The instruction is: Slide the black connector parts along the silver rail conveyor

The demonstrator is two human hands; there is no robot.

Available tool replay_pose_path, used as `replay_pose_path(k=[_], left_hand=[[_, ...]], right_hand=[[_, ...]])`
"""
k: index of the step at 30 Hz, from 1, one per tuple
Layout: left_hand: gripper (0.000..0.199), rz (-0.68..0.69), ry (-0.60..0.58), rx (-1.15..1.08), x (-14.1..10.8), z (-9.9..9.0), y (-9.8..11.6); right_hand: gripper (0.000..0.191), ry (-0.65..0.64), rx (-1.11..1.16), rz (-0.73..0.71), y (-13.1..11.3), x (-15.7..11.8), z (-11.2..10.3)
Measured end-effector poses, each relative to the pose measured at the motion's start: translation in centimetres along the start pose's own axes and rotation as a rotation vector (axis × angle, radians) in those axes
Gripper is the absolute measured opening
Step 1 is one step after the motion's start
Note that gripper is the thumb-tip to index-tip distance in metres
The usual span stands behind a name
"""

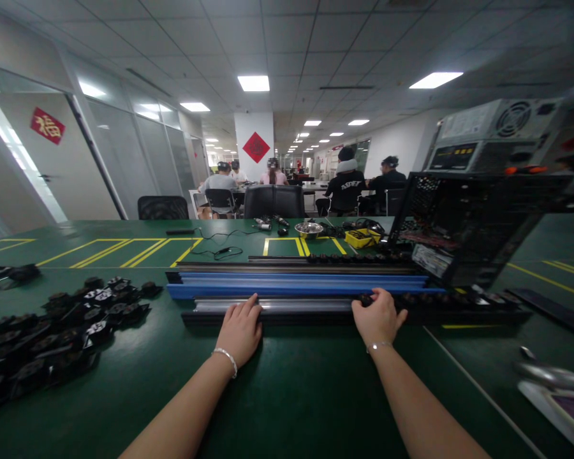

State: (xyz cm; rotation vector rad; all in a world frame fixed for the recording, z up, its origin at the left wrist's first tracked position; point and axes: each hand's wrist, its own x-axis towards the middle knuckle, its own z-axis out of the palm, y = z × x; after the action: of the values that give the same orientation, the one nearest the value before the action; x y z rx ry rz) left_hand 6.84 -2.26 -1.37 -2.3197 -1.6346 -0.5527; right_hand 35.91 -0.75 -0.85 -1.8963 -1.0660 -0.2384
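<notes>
A long black rail (287, 315) with a shiny grey channel along its top lies across the green table in front of me. My left hand (240, 331) rests on its left part, fingers stretched over the near edge and lying on the channel. Farther right, my right hand (377, 317) pinches a small black part (365, 299) at the channel, its thumb and fingertips closed. Several similar black parts (423, 298) sit in a row along the rail to the right of that hand. Directly behind runs a blue rail (296, 284).
Loose black parts (76, 325) are heaped at the left. An open computer case (463, 217) with power supplies (497, 131) on top stands at the back right. Beyond the rails are a metal bowl (309, 229), a yellow basket (362, 238) and cables. Several people sit farther back.
</notes>
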Motion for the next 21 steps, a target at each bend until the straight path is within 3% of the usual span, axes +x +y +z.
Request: replay_pose_path(k=[21], left_hand=[[0.033,-0.003,-0.010,-0.022,0.04,0.07,-0.05]], right_hand=[[0.039,-0.026,0.031,-0.051,0.39,0.02,0.41]])
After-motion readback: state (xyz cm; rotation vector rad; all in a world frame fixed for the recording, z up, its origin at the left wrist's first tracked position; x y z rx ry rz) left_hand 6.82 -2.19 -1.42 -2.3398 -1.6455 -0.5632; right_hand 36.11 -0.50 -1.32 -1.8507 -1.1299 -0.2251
